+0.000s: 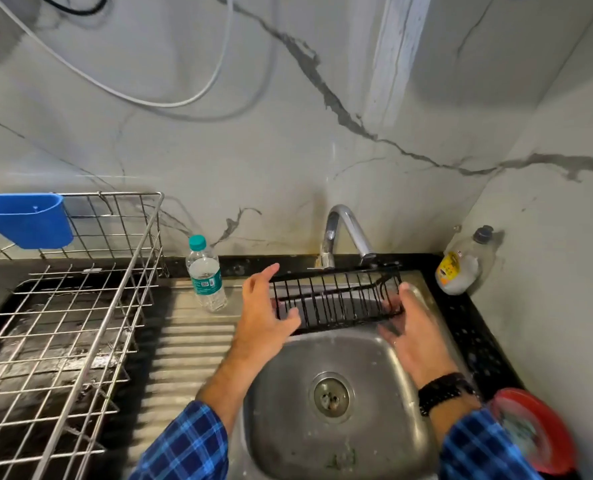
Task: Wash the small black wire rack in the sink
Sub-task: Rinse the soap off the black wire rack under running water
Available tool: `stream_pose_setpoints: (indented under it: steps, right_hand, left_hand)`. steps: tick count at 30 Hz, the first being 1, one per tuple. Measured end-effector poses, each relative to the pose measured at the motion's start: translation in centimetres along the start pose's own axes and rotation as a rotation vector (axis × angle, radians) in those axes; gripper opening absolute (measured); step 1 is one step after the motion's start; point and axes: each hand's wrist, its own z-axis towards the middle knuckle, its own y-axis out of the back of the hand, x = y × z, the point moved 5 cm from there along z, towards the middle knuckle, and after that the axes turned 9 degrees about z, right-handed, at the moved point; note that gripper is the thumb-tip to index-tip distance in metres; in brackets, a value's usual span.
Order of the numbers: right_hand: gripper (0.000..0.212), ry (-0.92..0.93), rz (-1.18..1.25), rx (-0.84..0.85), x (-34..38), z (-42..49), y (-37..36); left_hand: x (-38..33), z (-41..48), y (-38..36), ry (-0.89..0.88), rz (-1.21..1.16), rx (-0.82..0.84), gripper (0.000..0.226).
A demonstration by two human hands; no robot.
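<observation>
A steel dish drainer (80, 306) carrying a blue cup (28, 220) is standing well left of the sink (323, 445), with a water bottle (205, 275) between them. Over the sink's far edge, below the tap (343, 233), the left hand (267, 323) is spreading its fingers wide around the left end of the small black wire rack (336, 299), touching its bars. The right hand (413, 330) is gripping the rack's right end, thumb on top. A soap bottle (461, 268) is sitting right of the sink.
</observation>
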Motion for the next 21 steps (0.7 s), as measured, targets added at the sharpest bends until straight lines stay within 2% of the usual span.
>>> stream_pose_setpoints:
  steps: [3,5,7,9,11,14,18,21]
  right_hand:
    - [0.055,-0.034,0.022,-0.034,-0.9,-0.4,0.4]
    - [0.061,-0.022,-0.015,-0.049,-1.0,-0.9,0.7]
    - [0.055,-0.01,-0.033,-0.031,-0.6,-1.4,0.3]
    - [0.039,0.04,-0.153,0.007,0.0,-1.4,-0.3]
    - [0.041,0.093,-0.326,0.006,1.0,-1.3,-0.8]
    - [0.048,0.149,-0.556,-0.071,2.0,-1.0,-1.3]
    - [0.065,0.2,-0.658,-0.186,2.3,-0.8,-2.5]
    - [0.072,0.437,-0.683,-0.226,3.6,-0.4,-3.3]
  left_hand:
    - [-0.4,-0.5,0.1,-0.111,0.13,0.012,0.08]
    - [-0.2,-0.8,0.2,-0.127,0.169,0.039,0.068]
    - [-0.1,-0.9,0.3,-0.093,0.18,0.069,0.052]
    - [0.1,-0.6,0.2,-0.039,0.192,0.094,0.034]
    - [0.4,0.1,-0.1,-0.026,0.246,0.085,0.021]
    - [0.6,1.2,-0.5,-0.018,0.302,0.069,0.03]
    - [-0.7,1.9,-0.5,0.004,0.245,0.071,0.038]
    - [-1.0,2.3,-0.4,0.034,0.208,0.042,0.039]
